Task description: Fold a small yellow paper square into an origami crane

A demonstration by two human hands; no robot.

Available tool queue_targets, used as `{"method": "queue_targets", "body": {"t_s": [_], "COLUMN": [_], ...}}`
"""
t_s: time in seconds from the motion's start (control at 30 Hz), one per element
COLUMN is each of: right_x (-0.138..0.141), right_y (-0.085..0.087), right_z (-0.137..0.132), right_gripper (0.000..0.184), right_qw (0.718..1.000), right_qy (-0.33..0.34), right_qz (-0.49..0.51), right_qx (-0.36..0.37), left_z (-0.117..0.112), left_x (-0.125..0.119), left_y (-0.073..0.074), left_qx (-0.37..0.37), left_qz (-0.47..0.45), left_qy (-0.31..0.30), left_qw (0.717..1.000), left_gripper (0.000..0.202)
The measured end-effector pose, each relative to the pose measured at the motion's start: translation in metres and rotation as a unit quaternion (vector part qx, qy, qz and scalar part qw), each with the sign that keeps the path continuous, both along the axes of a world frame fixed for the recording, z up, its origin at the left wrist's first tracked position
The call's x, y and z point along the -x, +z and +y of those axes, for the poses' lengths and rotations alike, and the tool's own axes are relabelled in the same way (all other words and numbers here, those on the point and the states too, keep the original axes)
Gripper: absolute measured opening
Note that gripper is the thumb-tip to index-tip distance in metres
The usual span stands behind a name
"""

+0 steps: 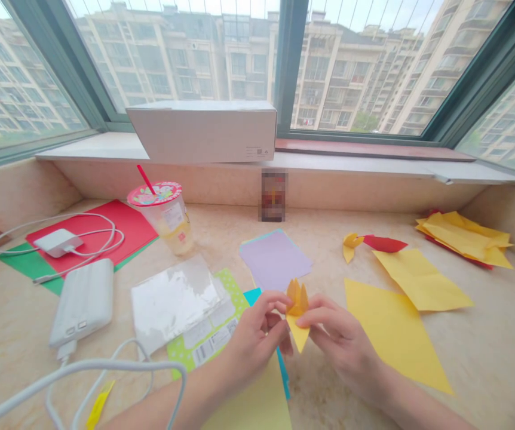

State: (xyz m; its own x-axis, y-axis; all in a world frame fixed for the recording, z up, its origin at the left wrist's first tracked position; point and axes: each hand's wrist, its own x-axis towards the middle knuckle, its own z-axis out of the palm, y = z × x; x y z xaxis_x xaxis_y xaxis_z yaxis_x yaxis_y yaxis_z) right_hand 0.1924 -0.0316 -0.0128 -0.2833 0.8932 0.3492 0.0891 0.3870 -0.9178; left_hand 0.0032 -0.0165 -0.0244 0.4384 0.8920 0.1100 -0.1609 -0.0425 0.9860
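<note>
Between my two hands is a small folded yellow paper piece [299,307], with pointed tips upward and a flat point hanging down. My left hand [266,325] pinches its left side, fingers curled. On the other side, my right hand [336,328] grips it between thumb and fingers. Beyond them lies a stack of lilac paper squares [275,258]. To the right are a large yellow sheet [392,328], a smaller creased yellow sheet [423,280], and a small folded yellow piece [351,246] beside a folded red piece [385,243].
A lidded drink cup [172,224] with a red straw stands at the left. Around it are red paper [123,227], a white power bank [85,301], a looping white cable [105,365] and a clear packet [172,298]. Folded yellow papers [466,236] are piled far right; a white box [204,134] sits on the sill.
</note>
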Motion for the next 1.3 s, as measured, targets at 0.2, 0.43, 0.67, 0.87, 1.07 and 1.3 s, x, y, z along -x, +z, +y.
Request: {"method": "queue_targets", "body": {"t_s": [0.2,0.43,0.67,0.87,1.07,1.3], "right_x": [0.0,-0.001,-0.007,0.003,0.007,0.003], "right_y": [0.0,0.007,0.009,0.005,0.002,0.004], "right_z": [-0.002,-0.003,-0.003,-0.001,-0.003,-0.004], "right_gripper": [0.033,0.03,0.026,0.011,0.01,0.026], "right_qw": [1.0,0.998,0.997,0.997,0.99,0.994], "right_qy": [-0.004,0.024,0.033,-0.017,-0.068,-0.062], "right_qz": [0.018,0.036,0.023,0.028,0.05,0.023], "right_qx": [0.004,0.036,0.059,0.072,0.116,0.085], "left_z": [-0.002,-0.003,-0.002,0.0,0.002,0.005], "left_x": [0.004,0.004,0.005,0.001,-0.001,0.004], "left_y": [-0.003,0.008,0.019,0.017,0.013,0.004], "left_qx": [-0.069,-0.036,-0.031,0.01,-0.009,-0.122], "left_qz": [0.014,-0.017,-0.032,-0.01,0.03,0.098], "left_qy": [-0.013,-0.029,-0.028,0.002,0.053,0.046], "left_qw": [0.997,0.999,0.999,1.0,0.998,0.987], "left_gripper": [0.024,0.016,0.01,0.016,0.013,0.029]}}
